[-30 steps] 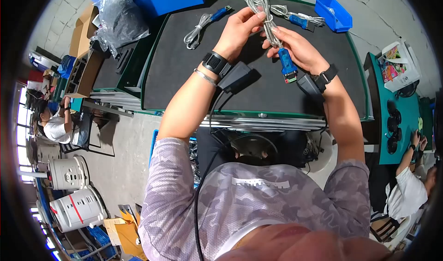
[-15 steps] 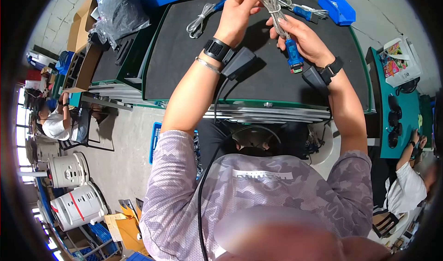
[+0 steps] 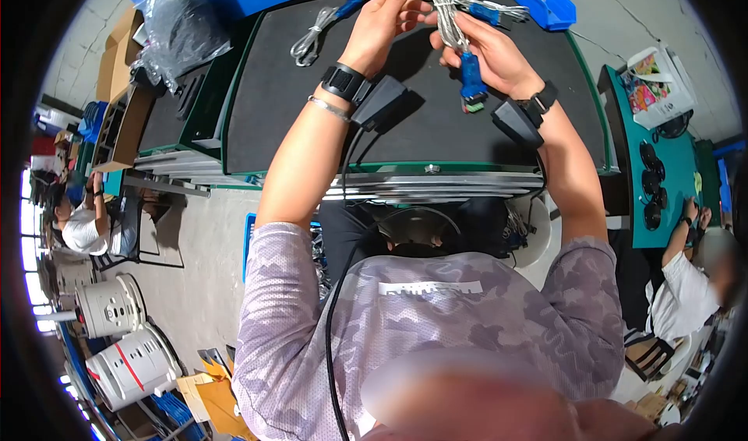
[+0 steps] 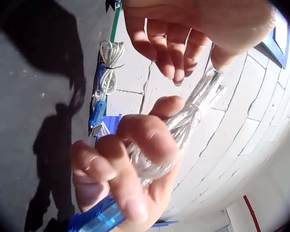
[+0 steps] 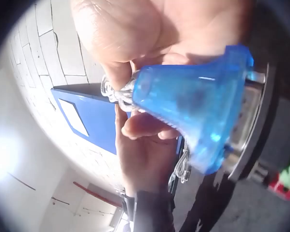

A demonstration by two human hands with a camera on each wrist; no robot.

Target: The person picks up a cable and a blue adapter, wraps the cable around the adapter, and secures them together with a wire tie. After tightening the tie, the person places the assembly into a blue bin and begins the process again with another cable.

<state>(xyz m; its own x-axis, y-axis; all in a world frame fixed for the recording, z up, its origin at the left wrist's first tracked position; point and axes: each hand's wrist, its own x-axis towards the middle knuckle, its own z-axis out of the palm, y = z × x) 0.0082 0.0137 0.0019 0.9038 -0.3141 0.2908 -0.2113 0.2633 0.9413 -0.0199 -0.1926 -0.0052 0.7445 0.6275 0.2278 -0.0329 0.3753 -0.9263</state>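
A coiled clear-silver cable (image 3: 446, 11) is held above the dark mat, tied round its middle. My right hand (image 3: 495, 53) grips its lower part, fingers curled round it in the left wrist view. From that end hangs a translucent blue connector (image 3: 471, 75), large in the right wrist view (image 5: 188, 99), with a small green-and-red piece (image 5: 282, 181) beyond its metal end. My left hand (image 3: 375, 34) is beside the coil's upper end; in the left wrist view its thumb is at the cable tip (image 4: 211, 77) and its loosely bent fingers stand apart, holding nothing.
Cables with blue connectors lie on the mat, one at back left (image 3: 308, 45), another behind the hands (image 3: 485, 12). A blue bin (image 3: 544, 3) stands at the back right corner. To the left are a plastic bag (image 3: 181, 32) and a cardboard box (image 3: 117, 63).
My left hand has come away from its grip on the coil, its fingers now loosely spread. My right hand still holds the cable, and the connector hangs more upright. The head view has shifted slightly.
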